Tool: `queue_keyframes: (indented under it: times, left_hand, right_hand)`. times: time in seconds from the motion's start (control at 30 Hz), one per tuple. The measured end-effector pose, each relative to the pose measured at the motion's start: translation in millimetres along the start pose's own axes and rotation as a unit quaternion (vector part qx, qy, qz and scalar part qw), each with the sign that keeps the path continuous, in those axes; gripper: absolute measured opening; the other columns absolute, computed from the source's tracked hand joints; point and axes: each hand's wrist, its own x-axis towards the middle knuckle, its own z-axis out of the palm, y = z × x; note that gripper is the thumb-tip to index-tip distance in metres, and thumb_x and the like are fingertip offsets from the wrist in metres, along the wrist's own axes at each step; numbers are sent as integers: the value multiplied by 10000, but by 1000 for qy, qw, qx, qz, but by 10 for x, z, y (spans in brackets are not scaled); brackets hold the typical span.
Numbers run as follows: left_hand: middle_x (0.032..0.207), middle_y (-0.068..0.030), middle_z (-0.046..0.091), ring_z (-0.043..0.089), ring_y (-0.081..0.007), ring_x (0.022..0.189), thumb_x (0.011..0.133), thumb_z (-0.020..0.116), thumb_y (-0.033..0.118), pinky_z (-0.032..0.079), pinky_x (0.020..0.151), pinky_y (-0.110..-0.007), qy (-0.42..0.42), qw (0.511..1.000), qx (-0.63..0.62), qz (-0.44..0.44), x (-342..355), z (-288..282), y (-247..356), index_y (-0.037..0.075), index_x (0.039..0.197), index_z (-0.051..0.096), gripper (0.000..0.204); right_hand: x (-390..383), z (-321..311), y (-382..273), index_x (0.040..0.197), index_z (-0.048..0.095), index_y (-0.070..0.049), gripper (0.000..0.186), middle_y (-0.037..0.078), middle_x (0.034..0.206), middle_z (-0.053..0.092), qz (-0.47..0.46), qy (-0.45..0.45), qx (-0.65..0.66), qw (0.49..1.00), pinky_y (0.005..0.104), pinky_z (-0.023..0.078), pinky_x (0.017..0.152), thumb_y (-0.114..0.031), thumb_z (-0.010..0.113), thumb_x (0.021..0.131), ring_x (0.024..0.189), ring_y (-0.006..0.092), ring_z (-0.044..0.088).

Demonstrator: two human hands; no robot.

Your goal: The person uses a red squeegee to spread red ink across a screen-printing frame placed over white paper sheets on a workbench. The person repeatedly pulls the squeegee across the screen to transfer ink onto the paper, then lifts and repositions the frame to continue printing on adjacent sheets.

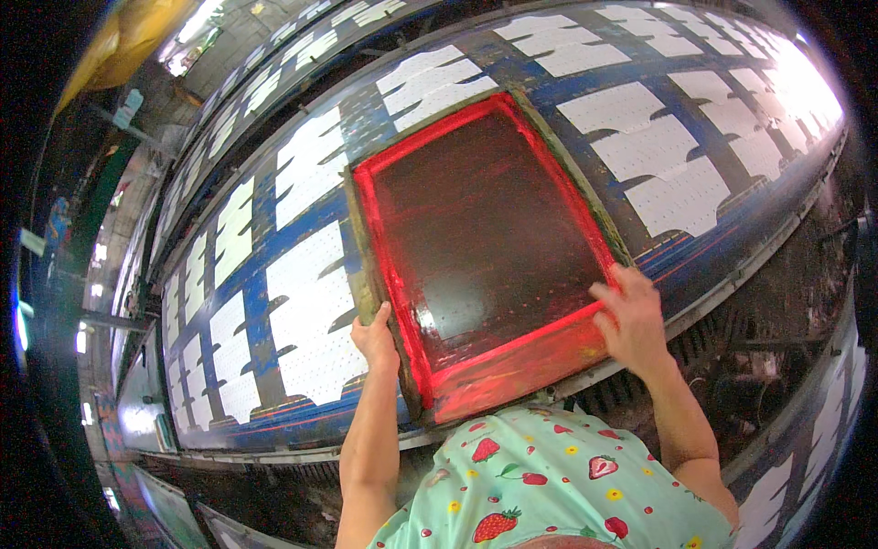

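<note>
A screen-printing frame (485, 229) lies tilted across the long table in front of me. Its dark mesh is bordered by glossy red, with a wider red band along the near side. My left hand (375, 340) is closed round the frame's left rim near the front, thumb on top. Over the near right corner is my right hand (631, 316), slightly blurred, its bent fingers spread apart. I cannot make out whether those fingertips touch the rim. White cut fabric pieces (315, 311) lie flat on the table to the left of the frame.
More white pieces (654, 156) lie in rows on the blue-stained table (247, 320), right of the frame and beyond it. Another long table with white pieces (265, 87) runs along the far left. A metal rail (768, 242) edges the near side.
</note>
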Motion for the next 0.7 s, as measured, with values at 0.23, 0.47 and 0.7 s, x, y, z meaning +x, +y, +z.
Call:
queue_keyframes:
  times: [0.23, 0.47, 0.7]
  left_hand:
    - [1038, -122, 786, 726, -237, 926, 846, 935, 216, 568, 874, -405, 13, 999, 42, 27, 73, 25, -157, -27, 1144, 730, 436]
    - [1158, -247, 764, 722, -421, 1129, 999, 751, 415, 542, 997, -506, 56, 985, 130, 95, 93, 5, -197, -11, 1241, 735, 490]
    - [1342, -283, 681, 630, -460, 1268, 1121, 517, 213, 479, 1113, -524, 67, 967, 130, 210, 144, 44, -319, -34, 1471, 639, 445]
  right_hand:
    - [-57, 7, -683, 1346, 733, -112, 548, 151, 1348, 722, -252, -191, 4, 949, 507, 525, 1105, -115, 805, 802, 1305, 358, 664]
    - [267, 360, -1177, 1260, 781, -134, 419, 101, 1194, 779, -230, -250, -64, 938, 481, 581, 986, -87, 717, 849, 1136, 324, 741]
    - [368, 223, -1194, 1262, 784, -144, 419, 139, 1185, 776, -160, -313, -68, 934, 515, 593, 968, -62, 714, 857, 1150, 349, 741]
